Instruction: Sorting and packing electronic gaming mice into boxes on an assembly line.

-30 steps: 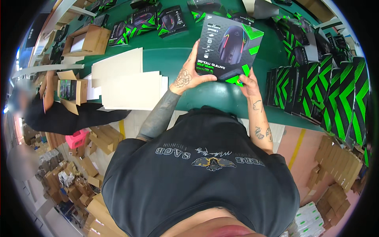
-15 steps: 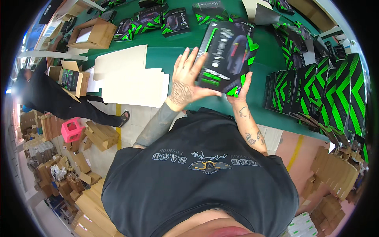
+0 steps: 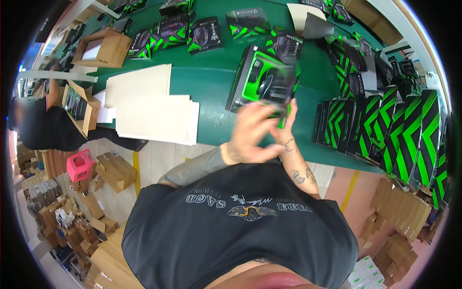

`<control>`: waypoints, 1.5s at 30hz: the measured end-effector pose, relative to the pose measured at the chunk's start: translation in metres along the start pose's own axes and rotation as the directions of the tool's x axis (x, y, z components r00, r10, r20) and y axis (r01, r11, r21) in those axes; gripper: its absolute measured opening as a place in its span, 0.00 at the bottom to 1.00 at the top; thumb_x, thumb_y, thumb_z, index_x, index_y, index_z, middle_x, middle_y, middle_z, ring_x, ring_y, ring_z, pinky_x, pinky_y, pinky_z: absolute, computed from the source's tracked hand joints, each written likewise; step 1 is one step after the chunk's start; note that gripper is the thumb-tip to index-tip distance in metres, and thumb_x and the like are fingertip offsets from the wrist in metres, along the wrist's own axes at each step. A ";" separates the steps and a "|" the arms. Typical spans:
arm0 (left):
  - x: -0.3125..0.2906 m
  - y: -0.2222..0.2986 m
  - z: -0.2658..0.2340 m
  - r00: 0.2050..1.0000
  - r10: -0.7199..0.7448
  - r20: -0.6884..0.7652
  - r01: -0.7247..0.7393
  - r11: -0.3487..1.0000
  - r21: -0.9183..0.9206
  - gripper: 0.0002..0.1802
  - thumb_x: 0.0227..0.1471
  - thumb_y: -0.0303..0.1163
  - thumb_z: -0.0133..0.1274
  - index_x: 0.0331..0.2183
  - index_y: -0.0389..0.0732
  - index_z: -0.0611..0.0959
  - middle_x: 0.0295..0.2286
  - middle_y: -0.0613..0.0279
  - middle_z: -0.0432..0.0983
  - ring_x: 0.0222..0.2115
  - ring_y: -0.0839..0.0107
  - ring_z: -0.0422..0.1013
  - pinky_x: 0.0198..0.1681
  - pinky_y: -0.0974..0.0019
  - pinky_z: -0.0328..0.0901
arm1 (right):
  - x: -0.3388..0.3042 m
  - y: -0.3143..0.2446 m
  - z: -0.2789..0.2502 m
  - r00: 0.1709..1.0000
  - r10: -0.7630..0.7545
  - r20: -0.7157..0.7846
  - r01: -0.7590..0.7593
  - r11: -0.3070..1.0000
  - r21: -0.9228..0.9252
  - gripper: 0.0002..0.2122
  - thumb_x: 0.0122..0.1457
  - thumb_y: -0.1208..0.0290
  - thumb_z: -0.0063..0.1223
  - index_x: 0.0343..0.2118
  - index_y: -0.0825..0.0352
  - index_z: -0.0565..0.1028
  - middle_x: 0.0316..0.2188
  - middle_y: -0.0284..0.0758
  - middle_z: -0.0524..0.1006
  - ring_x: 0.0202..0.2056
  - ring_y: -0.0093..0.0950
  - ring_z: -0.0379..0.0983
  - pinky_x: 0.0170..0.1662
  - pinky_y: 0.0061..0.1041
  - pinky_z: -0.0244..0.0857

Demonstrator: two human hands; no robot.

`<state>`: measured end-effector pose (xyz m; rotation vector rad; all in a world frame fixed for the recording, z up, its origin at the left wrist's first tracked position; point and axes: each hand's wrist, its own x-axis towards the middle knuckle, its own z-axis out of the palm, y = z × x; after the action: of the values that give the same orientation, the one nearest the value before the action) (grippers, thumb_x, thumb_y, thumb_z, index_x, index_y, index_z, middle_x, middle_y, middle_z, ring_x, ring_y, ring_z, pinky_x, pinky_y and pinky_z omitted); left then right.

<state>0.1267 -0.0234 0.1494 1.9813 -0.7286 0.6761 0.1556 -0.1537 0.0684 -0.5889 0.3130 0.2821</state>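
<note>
My right hand (image 3: 287, 115) grips a black retail box (image 3: 280, 89) with green accents by its near end, above the green table. The box is turned nearly edge-on and smeared by motion. Just beyond and left of it is another black box (image 3: 240, 79) with a bright green panel, partly covered by the held one. My left hand (image 3: 255, 132) is blurred, close to the near end of the held box. Its thumb stands apart from the fingers, and nothing shows between them.
Cream cardboard sheets (image 3: 153, 118) lie to the left, near an open carton (image 3: 102, 49). Upright black-and-green boxes (image 3: 370, 127) line the right side. More boxes (image 3: 204, 33) lie along the back. A person (image 3: 45, 120) is at the far left beside a carton of boxes (image 3: 79, 108).
The held box has turned from its printed face to nearly edge-on. My left hand has come off its left side and drawn nearer to my body. The box with the green panel shows more.
</note>
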 end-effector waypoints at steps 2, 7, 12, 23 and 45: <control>-0.030 -0.034 -0.016 0.958 0.029 -0.285 0.010 0.991 0.136 0.30 0.39 0.33 0.53 0.46 0.36 0.63 0.47 0.45 0.58 0.52 0.51 0.51 0.56 0.51 0.44 | 0.044 0.011 -0.018 0.995 0.053 -0.084 -0.052 0.998 0.020 0.21 0.51 0.52 0.45 0.43 0.62 0.68 0.38 0.36 0.73 0.39 0.31 0.70 0.45 0.32 0.62; -0.048 -0.089 -0.023 0.888 -0.288 -0.359 0.348 0.931 0.111 0.23 0.40 0.25 0.53 0.42 0.36 0.67 0.45 0.49 0.61 0.49 0.52 0.55 0.52 0.53 0.50 | 0.141 0.032 0.007 0.984 0.154 0.086 -0.151 0.988 -0.044 0.21 0.51 0.52 0.47 0.41 0.65 0.70 0.35 0.34 0.74 0.37 0.28 0.70 0.43 0.27 0.63; -0.027 -0.163 0.056 0.820 -0.544 -0.177 0.548 0.836 -0.026 0.27 0.42 0.32 0.54 0.45 0.34 0.65 0.44 0.47 0.61 0.46 0.54 0.59 0.51 0.60 0.54 | 0.243 0.013 0.017 0.892 -0.451 -0.023 0.188 0.417 -0.889 0.25 0.49 0.53 0.52 0.41 0.73 0.69 0.36 0.41 0.73 0.39 0.34 0.70 0.44 0.29 0.61; 0.027 -0.312 0.133 0.540 -0.817 0.205 0.828 0.559 0.049 0.55 0.31 0.49 0.63 0.53 0.28 0.56 0.51 0.42 0.57 0.52 0.54 0.56 0.55 0.63 0.51 | 0.253 -0.028 -0.097 0.867 -0.409 -0.286 -0.149 0.335 -0.930 0.22 0.51 0.57 0.51 0.44 0.70 0.71 0.44 0.43 0.71 0.47 0.33 0.67 0.51 0.24 0.55; -0.049 -0.089 -0.057 0.860 -0.509 0.036 0.107 0.111 -0.988 0.54 0.30 0.80 0.32 0.51 0.49 0.68 0.54 0.70 0.55 0.54 0.70 0.47 0.58 0.57 0.39 | 0.008 -0.003 0.036 0.826 -0.244 0.508 0.387 0.901 -0.196 0.40 0.40 0.87 0.54 0.58 0.66 0.48 0.55 0.39 0.54 0.55 0.32 0.54 0.55 0.32 0.52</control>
<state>0.1470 0.0758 0.0917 0.6524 -0.3003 0.0930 0.1716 -0.1341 0.0956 -0.8299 -0.3124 0.1376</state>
